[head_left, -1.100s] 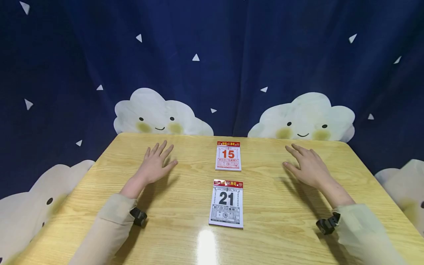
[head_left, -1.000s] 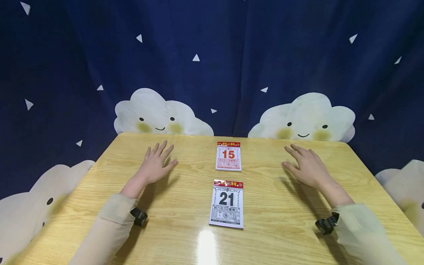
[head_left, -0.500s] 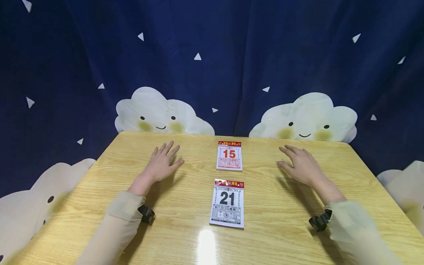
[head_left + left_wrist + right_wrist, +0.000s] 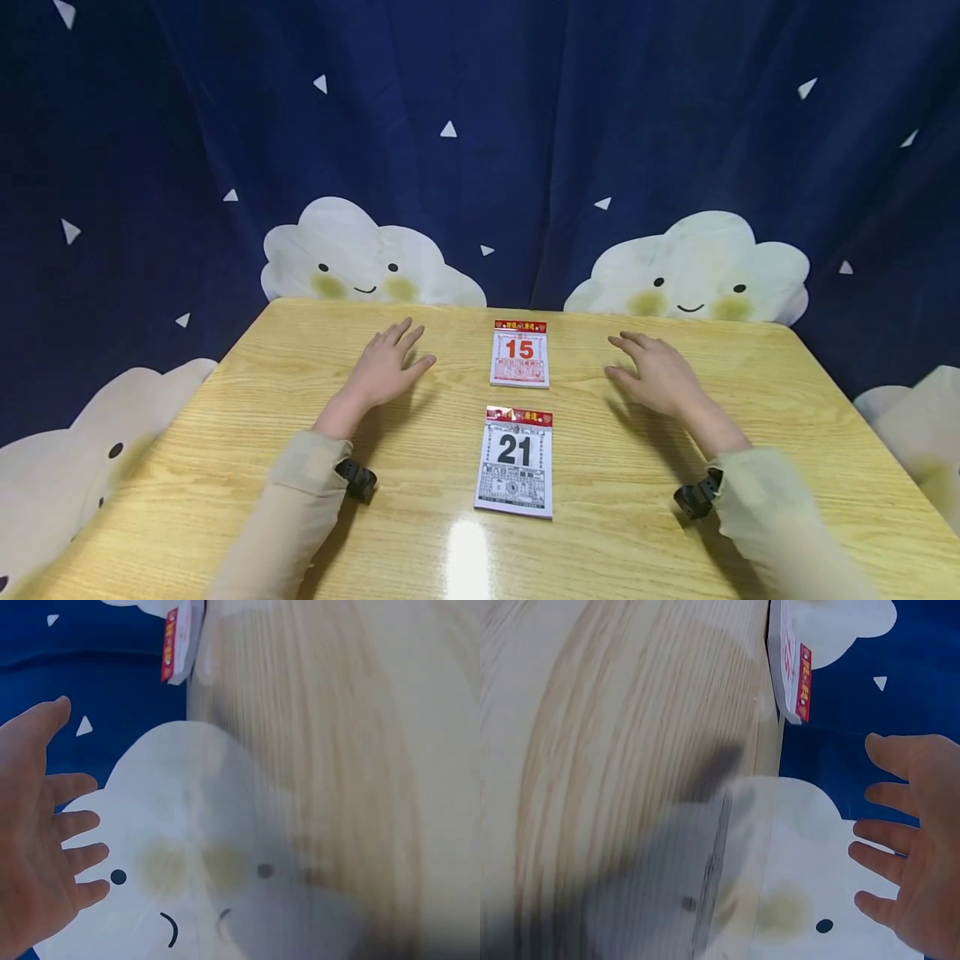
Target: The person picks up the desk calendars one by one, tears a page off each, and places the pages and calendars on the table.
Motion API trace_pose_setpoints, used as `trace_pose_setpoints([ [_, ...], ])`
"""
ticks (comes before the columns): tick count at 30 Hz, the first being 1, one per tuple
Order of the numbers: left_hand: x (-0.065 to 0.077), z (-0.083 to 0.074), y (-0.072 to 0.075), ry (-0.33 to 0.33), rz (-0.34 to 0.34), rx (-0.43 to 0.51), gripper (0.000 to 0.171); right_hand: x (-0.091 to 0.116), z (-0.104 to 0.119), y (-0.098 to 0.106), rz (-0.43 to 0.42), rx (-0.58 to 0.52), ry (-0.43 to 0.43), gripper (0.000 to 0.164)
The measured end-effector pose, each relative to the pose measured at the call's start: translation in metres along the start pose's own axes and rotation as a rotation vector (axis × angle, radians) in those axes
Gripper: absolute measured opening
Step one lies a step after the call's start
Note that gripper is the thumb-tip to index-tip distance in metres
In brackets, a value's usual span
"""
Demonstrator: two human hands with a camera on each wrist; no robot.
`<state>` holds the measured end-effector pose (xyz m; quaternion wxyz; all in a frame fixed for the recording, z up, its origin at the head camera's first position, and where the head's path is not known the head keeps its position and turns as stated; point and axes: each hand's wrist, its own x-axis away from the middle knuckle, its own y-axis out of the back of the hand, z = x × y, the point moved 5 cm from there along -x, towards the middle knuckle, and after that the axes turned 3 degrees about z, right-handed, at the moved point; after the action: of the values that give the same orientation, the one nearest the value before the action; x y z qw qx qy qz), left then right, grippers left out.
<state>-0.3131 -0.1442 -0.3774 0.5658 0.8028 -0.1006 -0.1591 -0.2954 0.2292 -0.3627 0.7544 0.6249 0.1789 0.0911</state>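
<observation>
Two tear-off calendars lie face up on the wooden table, one behind the other. The far calendar (image 4: 519, 354) shows a red 15 under a red header strip. Nearer to me, the other calendar (image 4: 514, 462) shows a black 21. My left hand (image 4: 384, 369) hovers left of the far calendar, fingers spread and holding nothing. On the opposite side my right hand (image 4: 657, 375) is likewise raised over the table with extended fingers and nothing in it. Both wrist views catch the far calendar edge-on, apart from the left fingers (image 4: 79, 825) and the right fingers (image 4: 881, 836).
The light wood table (image 4: 585, 533) ends at a dark blue curtain (image 4: 465, 192) printed with smiling clouds and white triangles. A dark wrist camera (image 4: 357, 481) sits under the left sleeve, another wrist camera (image 4: 697, 495) at the right. A bright reflection shows near the front.
Both hands have moved inward, the left one to the right and the right one to the left, closer to the far calendar. The calendars stay in place.
</observation>
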Motion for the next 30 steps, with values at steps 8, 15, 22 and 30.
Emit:
trace_pose_setpoints([
  [8, -0.008, -0.011, -0.005, 0.013, 0.000, 0.049, 0.065, -0.011, 0.015, -0.008, -0.007, 0.003, 0.035, 0.052],
  [15, -0.015, -0.019, -0.013, 0.018, -0.001, 0.081, 0.059, -0.020, 0.031, -0.013, -0.017, -0.003, 0.062, 0.051],
  [22, -0.021, -0.028, -0.018, 0.056, -0.003, 0.163, 0.053, -0.030, 0.046, -0.020, -0.020, -0.013, 0.094, 0.051],
  [30, -0.028, -0.036, -0.027, 0.151, -0.046, 0.288, 0.041, -0.040, 0.063, -0.030, -0.001, -0.045, 0.120, 0.051],
])
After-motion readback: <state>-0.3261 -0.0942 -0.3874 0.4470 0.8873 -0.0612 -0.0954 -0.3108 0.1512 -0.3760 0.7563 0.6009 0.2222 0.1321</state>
